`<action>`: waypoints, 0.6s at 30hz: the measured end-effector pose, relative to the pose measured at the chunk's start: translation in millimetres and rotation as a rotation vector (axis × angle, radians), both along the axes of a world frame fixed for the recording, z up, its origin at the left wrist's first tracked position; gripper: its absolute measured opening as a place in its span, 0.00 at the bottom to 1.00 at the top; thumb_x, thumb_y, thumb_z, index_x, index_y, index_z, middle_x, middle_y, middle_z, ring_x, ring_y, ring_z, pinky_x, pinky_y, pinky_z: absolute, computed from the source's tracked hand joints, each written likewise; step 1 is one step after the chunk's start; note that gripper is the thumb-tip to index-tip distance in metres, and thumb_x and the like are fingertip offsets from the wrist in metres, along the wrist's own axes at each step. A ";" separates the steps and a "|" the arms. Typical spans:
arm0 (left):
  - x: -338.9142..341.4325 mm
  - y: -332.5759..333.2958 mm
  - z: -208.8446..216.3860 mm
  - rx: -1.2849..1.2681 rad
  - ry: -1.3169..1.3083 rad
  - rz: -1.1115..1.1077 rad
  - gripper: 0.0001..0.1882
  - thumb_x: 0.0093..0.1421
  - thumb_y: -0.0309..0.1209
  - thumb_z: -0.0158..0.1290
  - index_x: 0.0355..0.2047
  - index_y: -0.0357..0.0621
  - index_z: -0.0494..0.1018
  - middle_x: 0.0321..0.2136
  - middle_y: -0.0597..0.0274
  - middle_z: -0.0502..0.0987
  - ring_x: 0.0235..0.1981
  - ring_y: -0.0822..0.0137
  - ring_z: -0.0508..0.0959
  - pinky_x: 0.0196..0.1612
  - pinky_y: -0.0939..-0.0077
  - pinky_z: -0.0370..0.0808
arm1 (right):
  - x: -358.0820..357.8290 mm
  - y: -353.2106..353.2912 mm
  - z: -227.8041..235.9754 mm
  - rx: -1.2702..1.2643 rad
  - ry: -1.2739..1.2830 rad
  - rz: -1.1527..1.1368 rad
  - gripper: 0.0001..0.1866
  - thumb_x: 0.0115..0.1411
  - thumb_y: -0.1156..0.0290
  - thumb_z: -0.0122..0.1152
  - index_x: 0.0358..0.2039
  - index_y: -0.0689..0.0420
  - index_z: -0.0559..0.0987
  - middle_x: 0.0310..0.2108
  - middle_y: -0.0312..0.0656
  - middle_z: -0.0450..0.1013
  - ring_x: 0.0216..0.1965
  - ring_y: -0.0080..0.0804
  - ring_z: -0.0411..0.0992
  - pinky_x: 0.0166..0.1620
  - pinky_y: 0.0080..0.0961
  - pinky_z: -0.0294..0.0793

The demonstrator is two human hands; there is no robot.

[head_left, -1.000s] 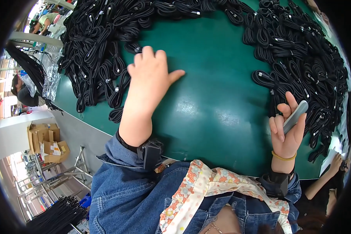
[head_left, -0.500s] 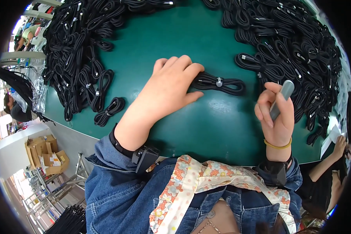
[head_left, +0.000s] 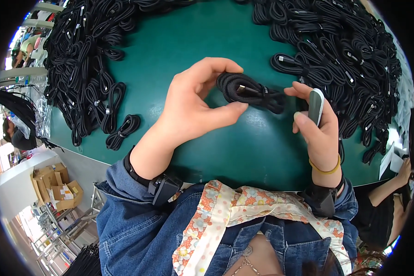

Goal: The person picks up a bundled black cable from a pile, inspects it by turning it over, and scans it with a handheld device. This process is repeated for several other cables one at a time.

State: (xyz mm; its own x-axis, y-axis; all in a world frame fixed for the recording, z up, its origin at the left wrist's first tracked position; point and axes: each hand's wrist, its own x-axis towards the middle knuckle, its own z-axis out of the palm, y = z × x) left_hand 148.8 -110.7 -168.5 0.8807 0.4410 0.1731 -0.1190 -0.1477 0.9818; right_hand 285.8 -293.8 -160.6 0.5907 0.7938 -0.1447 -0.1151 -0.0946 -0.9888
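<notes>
My left hand [head_left: 195, 106] grips a coiled black cable bundle [head_left: 250, 93] between thumb and fingers, lifted above the green table [head_left: 179, 41]. A metal connector tip shows in the middle of the coil. My right hand [head_left: 315, 126] holds a slim grey oblong tool [head_left: 315, 106] upright, and its fingertips touch the right end of the same bundle.
Heaps of bundled black cables [head_left: 78, 69] ring the table at left, top and right [head_left: 349, 60]. A single bundle [head_left: 123, 131] lies near the left front edge. Cardboard boxes [head_left: 55, 184] sit on the floor at left. Another person's arm [head_left: 391, 188] shows at right.
My left hand has pulled a cable bundle off the table toward me and lifted it. My right hand with the grey tool has moved in to meet its end.
</notes>
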 end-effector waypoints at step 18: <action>-1.6 -5.4 1.4 -0.610 -0.076 -0.130 0.23 0.45 0.16 0.54 0.43 0.32 0.61 0.35 0.57 0.71 0.36 0.73 0.72 0.37 0.83 0.72 | 1.0 -13.3 -6.7 0.215 -0.014 0.045 0.29 0.41 0.81 0.60 0.47 0.69 0.65 0.45 0.45 0.65 0.18 0.07 0.57 0.22 0.05 0.55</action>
